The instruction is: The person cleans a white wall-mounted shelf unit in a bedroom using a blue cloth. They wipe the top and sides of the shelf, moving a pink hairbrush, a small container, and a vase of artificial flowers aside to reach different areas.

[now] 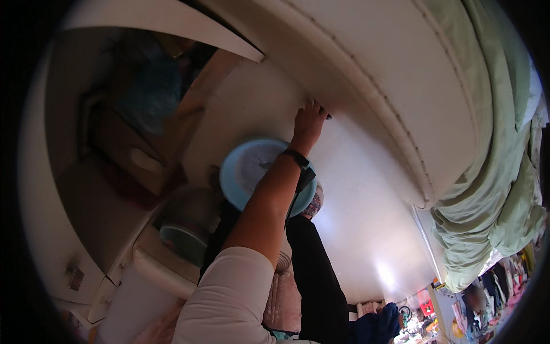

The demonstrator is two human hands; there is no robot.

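Observation:
My left arm, in a white sleeve and with a black band at the wrist, stretches across a light blue plastic basin (pixel 230 172). Cloudy, sudsy-looking water fills the basin. Beyond the rim, my left hand (pixel 310 117) is down at the base of a pale upholstered bed (pixel 386 69). Its fingers are bent, and a small dark thing (pixel 329 116) shows beside them; what they grip is unclear. At the lower right, a bunched dark blue cloth (pixel 376 325) mostly covers my right hand (pixel 401 320), of which little bits of skin show. The hand appears closed on that cloth.
A floral slipper (pixel 315 205) is on the pale floor (pixel 365 215) by the basin. Behind it to the left sits a second basin (pixel 184 243). An open cabinet holds a blue plastic bag (pixel 152 96). Green bedding (pixel 477 223) hangs at the right.

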